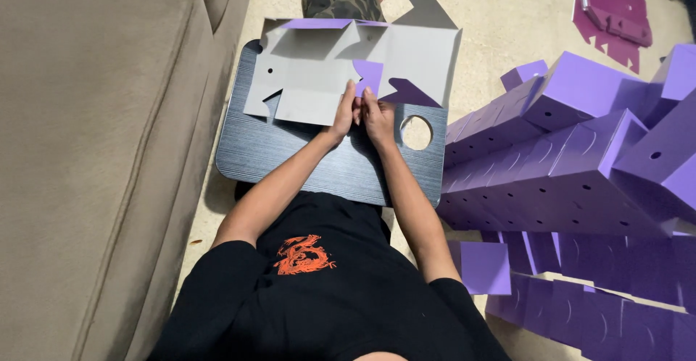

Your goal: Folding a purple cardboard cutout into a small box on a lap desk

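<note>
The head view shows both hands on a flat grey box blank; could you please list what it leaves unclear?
- Fingertips of left hand and right hand: hidden by the hands themselves.
- Grey box blank: its underside faces away.
- Pile of purple boxes: cut off by the right edge.

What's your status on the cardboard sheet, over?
Both hands pinching the flat grey cardboard sheet's near edge on the lap tray. Nothing blocking.

purple box stack [580,151] cut by right edge — fingertips hidden behind cardboard sheet [348,64]
</note>
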